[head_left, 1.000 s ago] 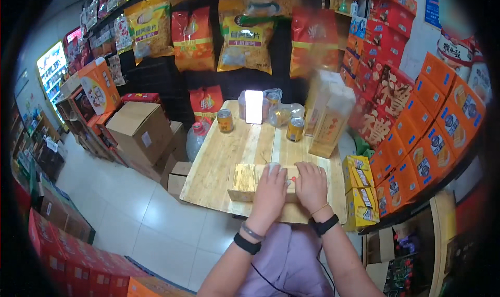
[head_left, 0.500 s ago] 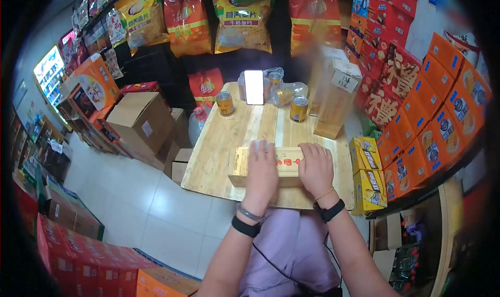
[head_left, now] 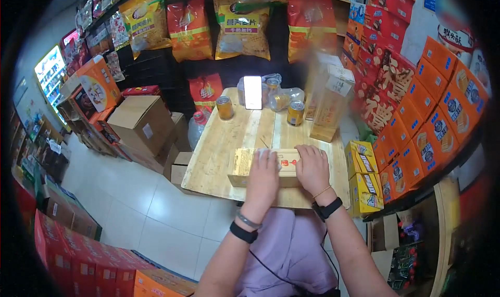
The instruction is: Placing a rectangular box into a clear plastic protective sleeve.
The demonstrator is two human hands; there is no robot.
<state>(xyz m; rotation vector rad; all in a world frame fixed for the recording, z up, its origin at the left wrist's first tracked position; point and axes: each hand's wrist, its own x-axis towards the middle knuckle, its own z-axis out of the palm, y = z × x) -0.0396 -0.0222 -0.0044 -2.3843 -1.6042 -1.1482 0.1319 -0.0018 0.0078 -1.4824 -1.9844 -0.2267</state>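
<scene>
A long gold carton (head_left: 242,164) with red print lies flat on the near part of the wooden table (head_left: 208,174). My left hand (head_left: 264,180) rests across the carton's top, its fingers extended and close together. A thin white piece (head_left: 259,151), perhaps tissue or cloth, peeks out at its fingertips; most of it is hidden. Around the carton's right end curls my right hand (head_left: 313,172), fingers over the far edge and thumb on top.
Farther back stand a bright-screened phone (head_left: 252,93), gold cans (head_left: 224,108), a clear plastic container (head_left: 286,98) and tall clear-sided boxes (head_left: 333,107). Yellow cartons (head_left: 365,187) and orange boxes (head_left: 429,140) are stacked at the right. Cardboard boxes (head_left: 140,117) sit left of the table.
My left hand has slid slightly nearer and to the right over the carton's top. My right hand keeps its hold on the right end. The whole view has shifted a little.
</scene>
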